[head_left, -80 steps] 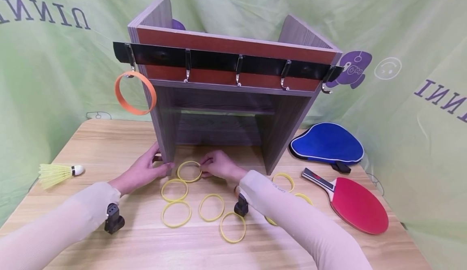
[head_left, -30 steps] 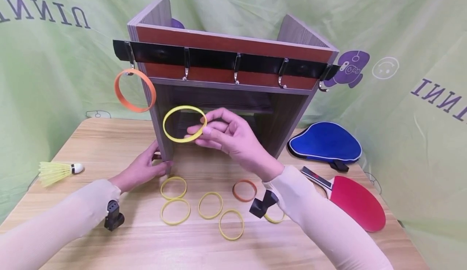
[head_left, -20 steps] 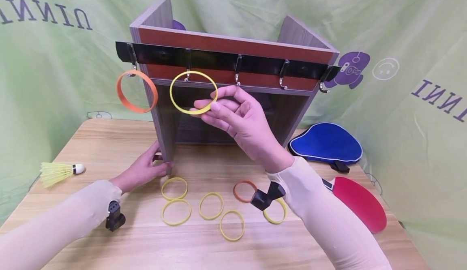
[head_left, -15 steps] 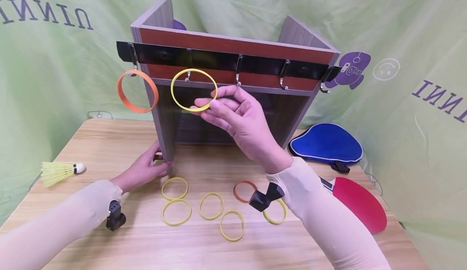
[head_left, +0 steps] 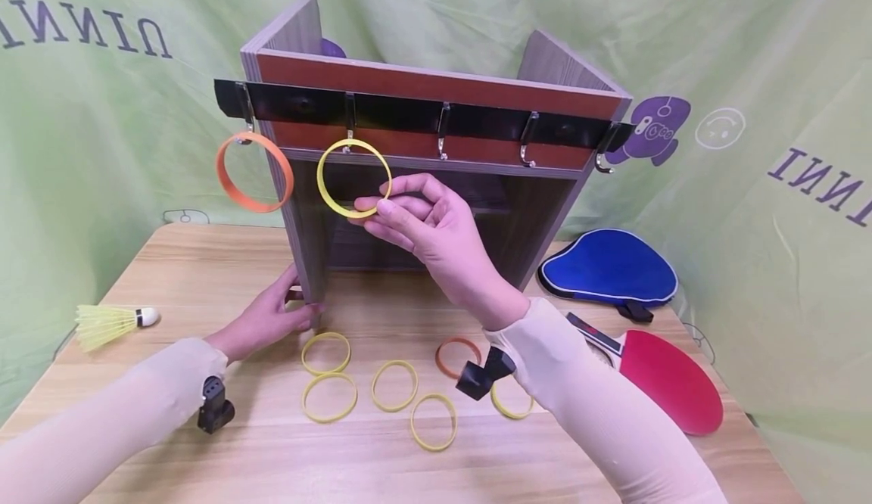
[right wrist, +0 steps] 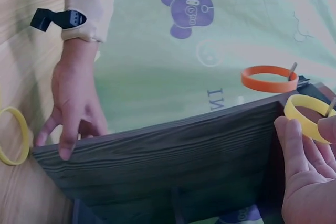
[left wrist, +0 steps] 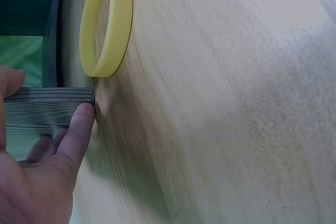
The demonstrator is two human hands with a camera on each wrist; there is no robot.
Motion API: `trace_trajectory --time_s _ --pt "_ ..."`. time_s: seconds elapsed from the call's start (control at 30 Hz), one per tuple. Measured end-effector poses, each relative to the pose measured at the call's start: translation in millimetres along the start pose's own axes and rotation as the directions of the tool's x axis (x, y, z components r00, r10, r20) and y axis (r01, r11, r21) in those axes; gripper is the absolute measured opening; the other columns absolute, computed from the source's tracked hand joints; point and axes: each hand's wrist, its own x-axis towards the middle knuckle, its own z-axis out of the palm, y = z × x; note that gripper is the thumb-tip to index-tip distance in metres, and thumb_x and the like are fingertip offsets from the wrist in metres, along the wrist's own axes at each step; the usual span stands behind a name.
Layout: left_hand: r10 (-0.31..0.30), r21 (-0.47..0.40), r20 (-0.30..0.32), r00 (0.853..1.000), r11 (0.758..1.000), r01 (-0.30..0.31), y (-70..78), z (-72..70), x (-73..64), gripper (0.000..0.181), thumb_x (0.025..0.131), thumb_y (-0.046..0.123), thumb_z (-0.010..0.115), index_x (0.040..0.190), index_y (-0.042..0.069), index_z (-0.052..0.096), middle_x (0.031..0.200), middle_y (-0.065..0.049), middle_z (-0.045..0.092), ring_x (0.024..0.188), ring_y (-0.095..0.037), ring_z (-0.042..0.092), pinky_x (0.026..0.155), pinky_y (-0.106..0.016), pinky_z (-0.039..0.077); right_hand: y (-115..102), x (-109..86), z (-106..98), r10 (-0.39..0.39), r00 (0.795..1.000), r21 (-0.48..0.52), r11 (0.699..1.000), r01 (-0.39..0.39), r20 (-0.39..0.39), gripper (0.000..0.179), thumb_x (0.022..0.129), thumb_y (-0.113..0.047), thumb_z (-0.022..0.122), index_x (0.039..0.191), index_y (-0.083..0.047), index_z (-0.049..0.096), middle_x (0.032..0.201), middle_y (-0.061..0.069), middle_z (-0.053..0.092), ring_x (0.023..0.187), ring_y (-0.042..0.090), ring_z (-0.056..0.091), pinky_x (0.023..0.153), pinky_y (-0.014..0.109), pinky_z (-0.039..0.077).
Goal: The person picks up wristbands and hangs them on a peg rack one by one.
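My right hand (head_left: 443, 239) pinches a yellow silicone wristband (head_left: 321, 181) between thumb and fingers, at the second hook (head_left: 350, 114) from the left. In the right wrist view, the tip of that hook shows through the upper part of the band. An orange wristband (head_left: 288, 178) hangs from the leftmost hook. The hooks sit on a black strip (head_left: 395, 114) across a grey wooden shelf unit (head_left: 306, 239). My left hand (head_left: 269, 318) grips the lower front edge of its left side panel, fingers on both faces, as the left wrist view shows.
Several yellow wristbands (head_left: 330, 420) and one orange-red wristband (head_left: 437, 356) lie on the wooden table (head_left: 272, 451). A shuttlecock (head_left: 112, 326) lies at the left. At the right are a red table tennis bat (head_left: 671, 379) and a blue bat case (head_left: 609, 266).
My right hand has picked the yellow wristband off the table by the shelf and raised it to the hook. Since half a second ago it has dropped slightly leftward. My left hand stays put.
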Motion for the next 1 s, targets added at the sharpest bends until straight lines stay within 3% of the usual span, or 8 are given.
trace_trajectory --time_s 0.13,0.33,0.43,0.53,0.63,0.73,0.87,1.0 --pt "-0.006 -0.004 -0.002 1.0 1.0 0.006 0.4 0.0 -0.4 0.076 0.1 0.009 0.067 0.164 0.012 0.026 0.146 -0.031 0.048 0.129 -0.05 0.055 0.083 -0.022 0.06 4 0.6 0 0.005 1.0 -0.019 1.0 -0.005 0.013 0.018 0.1 0.01 0.058 0.113 -0.002 0.057 0.108 0.015 0.079 0.114 0.031 0.075 0.102 0.045 0.059" --pt "-0.022 -0.002 0.004 1.0 1.0 0.022 0.4 -0.8 -0.3 0.078 0.1 0.01 0.067 0.165 0.013 0.024 0.147 -0.03 0.047 0.13 -0.05 0.054 0.083 -0.021 0.059 6 1.3 -1 0.019 1.0 -0.036 0.999 -0.019 0.007 0.017 0.101 0.008 0.059 0.115 -0.001 0.057 0.125 0.033 0.071 0.105 0.02 0.077 0.102 0.043 0.059" --pt "-0.02 -0.007 0.006 1.0 1.0 0.02 -0.4 -0.8 0.2 0.076 0.1 0.009 0.067 0.163 0.011 0.026 0.146 -0.03 0.047 0.13 -0.051 0.054 0.083 -0.021 0.06 6 2.1 -3 0.035 0.999 -0.026 0.999 -0.035 0.001 0.017 0.101 0.007 0.059 0.117 -0.001 0.058 0.119 0.026 0.074 0.101 0.02 0.078 0.102 0.041 0.059" --pt "-0.012 -0.012 0.009 1.0 1.0 0.012 -0.7 -0.8 0.4 0.075 0.099 0.008 0.067 0.162 0.01 0.027 0.146 -0.031 0.047 0.13 -0.052 0.054 0.083 -0.021 0.06 9 3.2 -6 0.047 0.999 -0.019 0.999 -0.047 0.005 0.018 0.102 0.006 0.058 0.119 0.001 0.057 0.112 0.019 0.077 0.106 0.029 0.078 0.103 0.042 0.058" --pt "-0.019 -0.018 0.014 1.0 1.0 0.02 -0.6 -1.1 0.2 0.075 0.1 0.008 0.067 0.163 0.01 0.026 0.148 -0.031 0.046 0.131 -0.053 0.052 0.083 -0.021 0.06 14 3.6 -10 0.059 0.998 -0.037 0.998 -0.058 0.028 0.019 0.103 0.006 0.057 0.122 0.005 0.056 0.118 0.029 0.074 0.112 0.036 0.076 0.104 0.043 0.058" --pt "-0.031 -0.026 0.018 0.999 0.999 0.031 -0.7 -1.1 0.1 0.077 0.1 0.009 0.067 0.164 0.011 0.024 0.15 -0.031 0.044 0.133 -0.054 0.051 0.084 -0.022 0.06 24 3.4 -14 0.094 0.994 -0.073 0.993 -0.09 0.057 0.021 0.103 0.005 0.056 0.124 0.009 0.055 0.129 0.039 0.065 0.112 0.034 0.076 0.104 0.044 0.058" --pt "-0.032 -0.017 0.015 0.999 0.999 0.032 -0.4 -0.8 0.1 0.079 0.1 0.009 0.068 0.165 0.011 0.023 0.151 -0.032 0.044 0.133 -0.054 0.051 0.084 -0.023 0.06 44 2.2 -21 0.189 0.977 -0.168 0.971 -0.17 0.099 0.026 0.103 0.004 0.058 0.126 0.014 0.056 0.129 0.039 0.065 0.108 0.027 0.078 0.102 0.045 0.059" --pt "-0.019 0.024 0.005 1.0 1.0 0.019 0.5 -1.0 0.2 0.079 0.099 0.011 0.068 0.165 0.012 0.024 0.149 -0.03 0.047 0.132 -0.052 0.053 0.087 -0.02 0.057 69 -1.1 -26 0.277 0.952 -0.309 0.923 -0.227 0.129 0.027 0.101 0.004 0.06 0.125 0.016 0.059 0.123 0.038 0.069 0.1 0.024 0.079 0.095 0.044 0.063"
